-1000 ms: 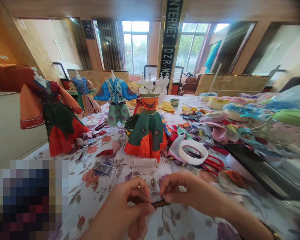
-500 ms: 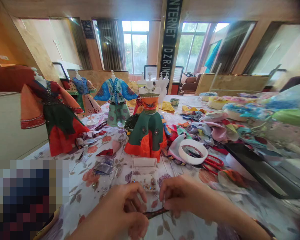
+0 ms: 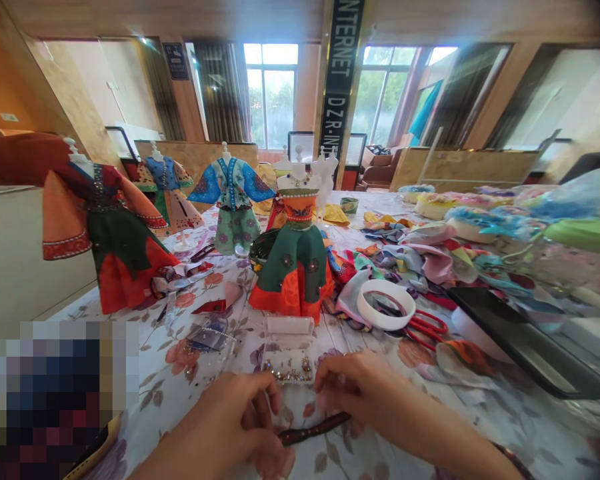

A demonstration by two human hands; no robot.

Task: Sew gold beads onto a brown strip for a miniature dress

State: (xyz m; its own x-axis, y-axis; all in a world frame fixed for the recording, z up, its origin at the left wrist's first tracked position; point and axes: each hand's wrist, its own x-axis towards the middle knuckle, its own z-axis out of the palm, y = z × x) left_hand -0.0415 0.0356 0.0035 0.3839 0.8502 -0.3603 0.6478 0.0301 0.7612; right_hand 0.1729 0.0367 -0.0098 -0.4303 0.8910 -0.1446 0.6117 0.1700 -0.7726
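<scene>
Head view, read left to right. A blurred patch covers the lower left corner. On the floral cloth (image 3: 170,393) stand small dress forms: a red-green dress (image 3: 107,240) at far left, two blue-sleeved dresses (image 3: 233,193) behind, and a green-orange dress (image 3: 295,267) at centre. Before the centre dress lies a clear bead box (image 3: 289,360), lid open, with small coloured beads inside.

Left hand (image 3: 230,427): fingers closed together on the left end of a dark trim strip (image 3: 313,430), pinching it against the cloth. Right hand (image 3: 360,390): fingertips bent down onto the strip's right end, pressed closed on it; whether they pinch or only press cannot be told. The strip lies flat between the two hands, just in front of the bead box.

Further right sit a white tape ring (image 3: 386,303), red scissors (image 3: 427,327), a heap of fabric scraps (image 3: 420,257) and a dark tablet (image 3: 525,343).

Judged technique: keep the strip taut and flat between both pinches, and keep wrists clear of the bead box to avoid spilling it.
</scene>
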